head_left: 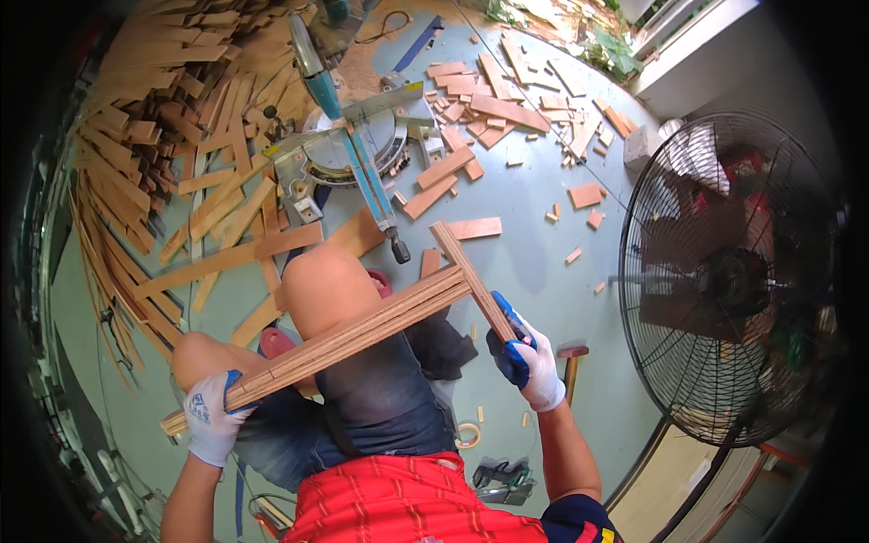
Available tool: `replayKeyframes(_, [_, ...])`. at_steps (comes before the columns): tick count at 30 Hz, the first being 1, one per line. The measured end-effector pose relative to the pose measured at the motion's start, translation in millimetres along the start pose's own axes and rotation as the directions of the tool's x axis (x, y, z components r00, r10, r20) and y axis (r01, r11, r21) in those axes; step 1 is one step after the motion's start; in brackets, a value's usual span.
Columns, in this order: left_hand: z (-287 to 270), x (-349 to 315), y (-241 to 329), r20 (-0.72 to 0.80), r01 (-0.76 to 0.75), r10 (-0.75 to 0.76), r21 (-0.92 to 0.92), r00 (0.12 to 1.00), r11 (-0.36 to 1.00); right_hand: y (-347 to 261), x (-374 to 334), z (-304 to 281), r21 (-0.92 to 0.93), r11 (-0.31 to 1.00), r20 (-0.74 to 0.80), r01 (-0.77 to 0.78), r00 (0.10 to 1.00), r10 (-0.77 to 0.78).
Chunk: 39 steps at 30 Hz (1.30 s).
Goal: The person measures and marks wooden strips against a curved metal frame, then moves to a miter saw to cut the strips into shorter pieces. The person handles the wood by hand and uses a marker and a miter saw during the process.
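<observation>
A T-shaped wooden piece lies slanted across my lap: long brown strips side by side (353,319) with a shorter wooden crosspiece (474,282) set against their right end. My left hand (214,418), in a white and blue work glove, is closed round the strips near their lower left end. At the crosspiece's near end, my right hand (529,357), gloved the same way, has its fingers wrapped round the wood. Whether the crosspiece is fixed to the strips or only pressed against them, I cannot tell.
A miter saw (353,149) stands on the floor ahead. Long planks (136,172) are heaped at the left, and short offcuts (507,110) lie scattered beyond. A black fan (733,281) is at the right. Near my right forearm lie a hammer (571,366) and a tape roll (467,435).
</observation>
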<state>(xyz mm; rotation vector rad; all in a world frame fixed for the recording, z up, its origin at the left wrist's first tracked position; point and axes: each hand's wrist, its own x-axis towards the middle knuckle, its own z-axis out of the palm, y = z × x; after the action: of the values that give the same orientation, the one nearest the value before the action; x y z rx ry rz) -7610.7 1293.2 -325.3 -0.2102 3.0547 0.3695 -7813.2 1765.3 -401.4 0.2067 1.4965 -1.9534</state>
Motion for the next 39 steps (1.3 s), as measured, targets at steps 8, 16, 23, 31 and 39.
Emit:
replayKeyframes(8, [9,-9,-12,-0.062,-0.094,0.099,0.077,0.993,0.993,6,-8,8,0.179,0.976,-0.021,0.122,0.993,-0.120])
replayKeyframes(16, [-1,-2,12,-0.029,-0.014,0.016,0.080,0.999,0.997,1,-51,89,-0.501,0.714,-0.111,0.490,0.781,-0.614])
replayKeyframes(23, [12,21,25,-0.115,-0.001,0.001,-0.004,0.993,1.000,40,-70,197,-0.691,0.111,0.558,0.714,0.626,-0.544])
replayKeyframes(31, [33,19,17,0.001,0.101,-0.101,-0.139,0.995,0.985,65,-85,216,-0.833,0.095,0.501,0.545,0.816,-0.286])
replayKeyframes(39, [15,21,21,0.022,0.150,-0.150,-0.253,0.988,0.956,64,-97,211,-0.788,0.186,0.541,0.587,0.804,-0.249])
